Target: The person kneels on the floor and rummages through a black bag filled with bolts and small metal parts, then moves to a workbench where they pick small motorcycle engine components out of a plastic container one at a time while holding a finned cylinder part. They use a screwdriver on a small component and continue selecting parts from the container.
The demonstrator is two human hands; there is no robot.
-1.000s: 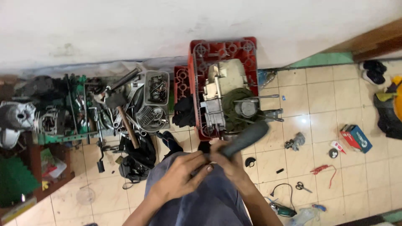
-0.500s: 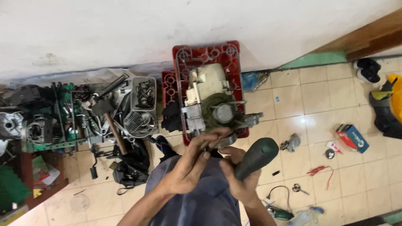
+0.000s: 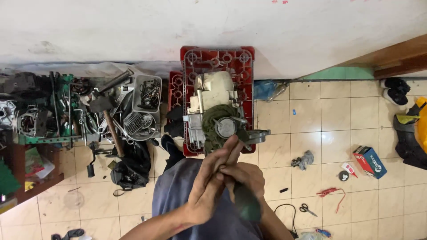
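The right hand [image 3: 242,180] is wrapped tight around a dark rounded tool handle [image 3: 247,204], which pokes out below the fist toward the person. The left hand [image 3: 213,178] lies flat over it, fingers straight and pressed against the right knuckles, gripping nothing. Just beyond the fingertips sits the grey metal engine block [image 3: 218,115] on a red plastic crate [image 3: 218,60], scissors [image 3: 307,209] on the tiled floor [image 3: 320,115].

One head-worn camera looks almost straight down from above. The hands [image 3: 222,182] sit close beneath it. The tiled floor [image 3: 320,129] and wall base lie farther off.
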